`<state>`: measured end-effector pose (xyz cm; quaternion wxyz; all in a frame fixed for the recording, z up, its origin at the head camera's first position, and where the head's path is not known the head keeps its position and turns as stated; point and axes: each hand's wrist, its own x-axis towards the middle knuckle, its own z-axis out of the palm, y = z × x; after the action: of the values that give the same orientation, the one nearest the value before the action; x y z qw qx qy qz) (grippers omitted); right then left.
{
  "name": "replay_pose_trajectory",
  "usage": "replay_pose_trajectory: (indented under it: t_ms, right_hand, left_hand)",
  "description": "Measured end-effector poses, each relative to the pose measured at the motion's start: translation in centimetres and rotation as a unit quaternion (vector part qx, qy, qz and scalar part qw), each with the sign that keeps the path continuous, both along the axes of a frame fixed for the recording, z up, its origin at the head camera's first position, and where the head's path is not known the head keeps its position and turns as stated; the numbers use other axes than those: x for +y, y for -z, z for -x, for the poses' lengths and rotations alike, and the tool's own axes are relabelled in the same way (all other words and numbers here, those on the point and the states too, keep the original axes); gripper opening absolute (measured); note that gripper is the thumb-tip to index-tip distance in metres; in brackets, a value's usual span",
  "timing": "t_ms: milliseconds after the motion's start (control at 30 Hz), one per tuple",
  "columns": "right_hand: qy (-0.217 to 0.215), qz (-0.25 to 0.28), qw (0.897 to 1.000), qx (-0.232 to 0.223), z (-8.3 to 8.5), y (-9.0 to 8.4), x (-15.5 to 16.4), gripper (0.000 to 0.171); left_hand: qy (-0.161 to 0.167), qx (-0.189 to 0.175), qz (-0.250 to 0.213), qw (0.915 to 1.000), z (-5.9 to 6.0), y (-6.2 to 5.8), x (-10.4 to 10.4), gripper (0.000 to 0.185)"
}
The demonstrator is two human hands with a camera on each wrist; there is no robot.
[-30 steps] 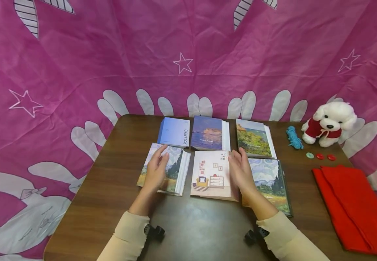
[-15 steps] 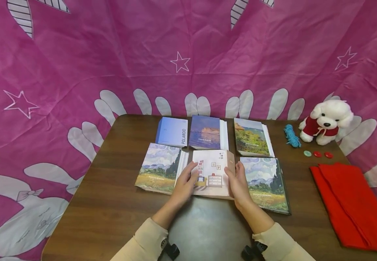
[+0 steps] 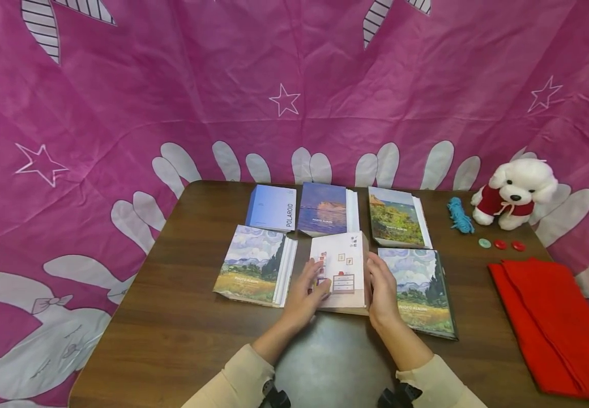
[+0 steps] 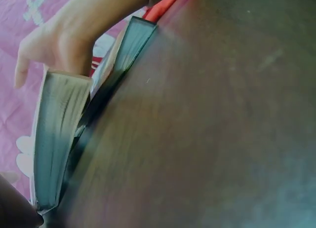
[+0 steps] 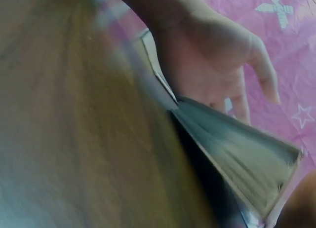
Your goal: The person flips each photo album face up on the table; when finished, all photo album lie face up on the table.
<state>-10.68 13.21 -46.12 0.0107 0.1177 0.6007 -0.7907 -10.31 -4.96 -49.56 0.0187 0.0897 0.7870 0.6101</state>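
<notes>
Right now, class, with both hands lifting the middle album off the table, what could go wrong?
The raised album is tilted between the left hand and right hand; it may slip. It sits close to the landscape albums either side and could nudge them askew.

Table: we see a dark wooden table [image 3: 182, 334].
Back row: three photo albums [image 3: 325, 208].
Front row: three more albums [image 3: 254, 263].
Right side: red cloth [image 3: 554, 323], plush dog [image 3: 516, 191], teal yarn [image 3: 460, 215], buttons [image 3: 500, 244].
</notes>
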Motion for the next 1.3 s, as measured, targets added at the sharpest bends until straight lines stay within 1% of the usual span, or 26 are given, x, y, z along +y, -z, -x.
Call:
replay_pose_trajectory:
  t_ms: [33, 133, 200, 267, 400, 467, 567, 700, 733, 800, 900, 967, 1033, 1100, 1167, 1233, 1300]
  right_hand:
    - [0.011, 0.004, 1.0, 0.003, 0.0, -0.1, 0.1, 0.053]
    - [0.058, 0.024, 0.998, 0.011, 0.3, -0.3, 0.5, 0.046]
    - [0.081, 0.034, 0.996, 0.024, 0.6, -0.4, 0.7, 0.04]
    - [0.091, 0.047, 0.994, 0.045, 0.7, -0.5, 1.0, 0.038]
    - [0.08, 0.04, 0.993, 0.074, 0.8, -0.8, 1.3, 0.04]
    - [0.074, 0.027, 0.993, 0.086, 0.9, -1.0, 1.4, 0.04]
    - [0.061, 0.012, 0.991, 0.117, 1.0, -1.3, 1.5, 0.038]
    - [0.038, 0.005, 0.985, 0.166, 1.1, -1.5, 1.3, 0.039]
    - [0.033, 0.003, 0.984, 0.173, 1.1, -1.5, 1.2, 0.039]
    - [0.022, 0.008, 0.984, 0.174, 1.1, -1.4, 1.1, 0.042]
    - [0.009, 0.017, 0.987, 0.158, 1.2, -1.1, 0.8, 0.045]
    - [0.001, 0.013, 0.99, 0.141, 1.3, -0.9, 0.6, 0.045]
    - [-0.002, 0.001, 0.991, 0.133, 1.4, -0.7, 0.4, 0.042]
    - [-0.01, -0.021, 0.991, 0.132, 1.4, -0.5, 0.3, 0.042]
    - [-0.022, -0.042, 0.99, 0.136, 1.5, -0.4, 0.2, 0.043]
    - [-0.039, -0.063, 0.988, 0.136, 1.6, -0.2, 0.2, 0.044]
    - [-0.057, -0.084, 0.987, 0.126, 1.8, 0.2, 0.2, 0.045]
  left_hand:
    - [-0.002, 0.001, 0.003, 1.0, 0.0, 0.0, 0.1, 0.056]
    - [0.004, -0.016, 0.001, 0.9999, 0.0, -0.3, 0.3, 0.057]
    - [0.016, -0.022, -0.002, 0.9996, 0.1, -0.3, 0.4, 0.058]
    - [0.03, -0.034, 0.0, 0.9989, 0.2, -0.3, 0.7, 0.06]
    - [0.057, -0.045, 0.004, 0.9974, 0.6, -0.2, 1.4, 0.064]
    - [0.068, -0.052, -0.007, 0.9963, 0.8, -0.3, 1.8, 0.064]
    - [0.093, -0.061, -0.027, 0.9934, 1.0, -0.5, 2.2, 0.064]
    - [0.128, -0.067, -0.058, 0.9879, 1.2, -0.9, 2.4, 0.063]
    - [0.13, -0.065, -0.07, 0.9869, 1.3, -0.9, 2.4, 0.062]
    - [0.125, -0.062, -0.099, 0.9853, 1.4, -1.1, 2.3, 0.061]
    - [0.1, -0.038, -0.145, 0.9835, 1.6, -1.7, 2.0, 0.059]
    - [0.087, -0.009, -0.166, 0.9823, 1.7, -2.5, 1.7, 0.058]
    - [0.082, 0.028, -0.175, 0.9807, 1.7, -3.3, 1.2, 0.058]
    - [0.088, 0.062, -0.173, 0.9792, 1.7, -3.9, 0.7, 0.059]
    - [0.098, 0.093, -0.159, 0.9779, 1.4, -4.4, 0.2, 0.057]
    - [0.109, 0.112, -0.143, 0.9773, 1.2, -4.6, -0.2, 0.055]
    - [0.112, 0.119, -0.129, 0.9781, 1.1, -4.8, -0.6, 0.052]
